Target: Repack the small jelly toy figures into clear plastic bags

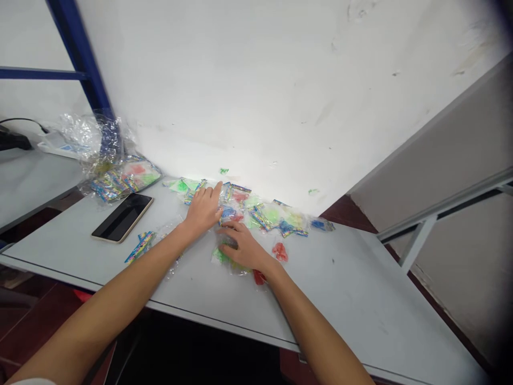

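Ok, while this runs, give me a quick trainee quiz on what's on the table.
1. True or false: the smartphone lies to the left of the left hand.
2. Which hand rests on the clear packet of green pieces, the left hand or the right hand?
3. What colour is the small shape lying just beyond the right hand's knuckles?

Key: 1 true; 2 right hand; 3 red.
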The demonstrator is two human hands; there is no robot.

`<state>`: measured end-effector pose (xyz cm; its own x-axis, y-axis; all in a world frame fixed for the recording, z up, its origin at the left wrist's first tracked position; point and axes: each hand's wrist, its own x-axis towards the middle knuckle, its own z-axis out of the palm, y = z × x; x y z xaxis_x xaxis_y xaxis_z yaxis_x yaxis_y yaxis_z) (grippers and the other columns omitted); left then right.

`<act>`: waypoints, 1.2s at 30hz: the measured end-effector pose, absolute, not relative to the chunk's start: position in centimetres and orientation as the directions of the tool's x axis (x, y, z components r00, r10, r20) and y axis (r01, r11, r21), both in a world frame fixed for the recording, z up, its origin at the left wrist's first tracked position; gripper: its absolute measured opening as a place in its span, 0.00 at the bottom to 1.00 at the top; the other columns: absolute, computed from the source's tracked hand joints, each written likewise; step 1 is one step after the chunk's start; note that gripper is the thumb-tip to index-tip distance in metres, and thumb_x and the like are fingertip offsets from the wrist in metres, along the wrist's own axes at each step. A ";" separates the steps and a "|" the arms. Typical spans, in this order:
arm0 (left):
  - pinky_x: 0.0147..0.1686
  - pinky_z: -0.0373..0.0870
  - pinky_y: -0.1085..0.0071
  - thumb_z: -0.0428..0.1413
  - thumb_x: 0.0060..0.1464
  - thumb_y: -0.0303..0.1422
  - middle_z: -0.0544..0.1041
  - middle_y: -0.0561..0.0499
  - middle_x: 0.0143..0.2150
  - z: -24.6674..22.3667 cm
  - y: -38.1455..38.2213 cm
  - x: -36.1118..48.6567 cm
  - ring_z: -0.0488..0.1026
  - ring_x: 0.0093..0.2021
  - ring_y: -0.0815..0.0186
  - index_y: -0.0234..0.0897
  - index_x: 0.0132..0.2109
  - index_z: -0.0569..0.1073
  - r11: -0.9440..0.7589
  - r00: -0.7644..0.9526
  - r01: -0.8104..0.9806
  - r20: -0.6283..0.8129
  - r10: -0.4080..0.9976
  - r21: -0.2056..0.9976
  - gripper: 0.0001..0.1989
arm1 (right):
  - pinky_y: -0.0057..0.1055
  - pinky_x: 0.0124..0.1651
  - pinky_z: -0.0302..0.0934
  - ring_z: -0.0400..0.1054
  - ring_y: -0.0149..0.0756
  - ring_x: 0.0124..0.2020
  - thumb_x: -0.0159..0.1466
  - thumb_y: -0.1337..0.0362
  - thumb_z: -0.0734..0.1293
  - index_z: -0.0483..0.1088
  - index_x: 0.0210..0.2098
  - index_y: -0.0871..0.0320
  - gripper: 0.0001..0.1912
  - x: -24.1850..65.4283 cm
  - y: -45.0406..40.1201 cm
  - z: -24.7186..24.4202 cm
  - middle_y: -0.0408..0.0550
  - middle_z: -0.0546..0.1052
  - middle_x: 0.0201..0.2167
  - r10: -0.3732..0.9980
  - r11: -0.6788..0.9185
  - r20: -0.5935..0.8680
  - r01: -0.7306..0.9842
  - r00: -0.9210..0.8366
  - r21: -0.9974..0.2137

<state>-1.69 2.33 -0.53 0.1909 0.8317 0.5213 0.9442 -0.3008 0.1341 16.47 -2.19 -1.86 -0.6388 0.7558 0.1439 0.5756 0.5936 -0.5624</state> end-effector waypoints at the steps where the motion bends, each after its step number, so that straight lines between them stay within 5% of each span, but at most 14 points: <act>1: 0.52 0.62 0.56 0.52 0.57 0.33 0.73 0.37 0.47 -0.6 2.3 -1.7 0.69 0.50 0.49 0.28 0.66 0.55 -0.302 0.191 0.944 0.523 0.830 0.135 0.32 | 0.51 0.65 0.50 0.57 0.48 0.63 0.62 0.65 0.66 0.72 0.53 0.51 0.19 16.5 -2.2 -1.8 0.53 0.65 0.59 0.753 0.596 0.138 0.579 -0.643 -0.557; 11: 0.51 0.63 0.56 0.52 0.56 0.31 0.72 0.38 0.46 -0.4 2.2 -1.7 0.69 0.49 0.50 0.29 0.67 0.53 -0.322 0.212 0.941 0.552 0.806 0.109 0.33 | 0.45 0.59 0.57 0.60 0.45 0.59 0.60 0.66 0.68 0.71 0.33 0.54 0.02 16.6 -2.3 -0.8 0.51 0.67 0.55 0.754 0.539 0.147 0.475 -0.640 -0.696; 15: 0.52 0.62 0.56 0.53 0.56 0.30 0.72 0.39 0.45 -0.8 2.2 -1.7 0.68 0.49 0.50 0.28 0.67 0.53 -0.342 0.240 0.936 0.553 0.798 0.087 0.34 | 0.39 0.47 0.61 0.68 0.39 0.43 0.62 0.65 0.65 0.68 0.33 0.54 0.01 16.6 -2.5 -0.6 0.46 0.75 0.40 0.774 0.461 0.119 0.426 -0.622 -0.778; 22: 0.49 0.63 0.59 0.53 0.56 0.32 0.71 0.39 0.46 -0.9 2.1 -1.7 0.67 0.48 0.51 0.26 0.69 0.50 -0.364 0.291 0.929 0.467 0.835 0.070 0.37 | 0.30 0.33 0.56 0.62 0.32 0.29 0.63 0.56 0.66 0.66 0.33 0.54 0.08 17.1 -2.3 0.2 0.41 0.71 0.29 0.857 0.280 0.122 0.252 -0.501 -0.926; 27: 0.48 0.62 0.60 0.54 0.54 0.30 0.70 0.38 0.48 -0.8 1.6 -1.3 0.67 0.49 0.51 0.26 0.71 0.39 -0.462 0.418 0.887 0.411 0.810 0.009 0.44 | 0.33 0.36 0.62 0.66 0.33 0.30 0.59 0.54 0.70 0.68 0.38 0.53 0.13 18.6 -1.1 1.4 0.42 0.73 0.29 0.950 0.236 0.222 0.040 -0.221 -0.971; 32: 0.49 0.62 0.60 0.53 0.52 0.27 0.70 0.39 0.48 -0.9 1.2 -0.9 0.66 0.49 0.52 0.29 0.71 0.40 -0.544 0.503 0.839 0.382 0.775 -0.002 0.44 | 0.31 0.32 0.61 0.64 0.31 0.25 0.57 0.55 0.71 0.69 0.39 0.54 0.14 20.1 -0.3 1.4 0.39 0.71 0.24 0.966 0.259 0.256 0.137 -0.035 -0.956; 36: 0.48 0.63 0.60 0.53 0.51 0.26 0.69 0.39 0.49 -0.9 0.7 -0.5 0.66 0.49 0.51 0.30 0.71 0.41 -0.573 0.531 0.819 0.369 0.763 0.005 0.44 | 0.32 0.34 0.62 0.67 0.32 0.29 0.58 0.58 0.70 0.70 0.43 0.54 0.15 20.1 -0.4 0.9 0.44 0.76 0.32 0.933 0.349 0.360 0.294 -0.019 -0.890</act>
<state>-0.50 0.68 -0.88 0.5314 0.7627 0.3687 0.8193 -0.5733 0.0051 20.06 -0.43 0.90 -0.0189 0.9329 0.3597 0.2937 0.3491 -0.8899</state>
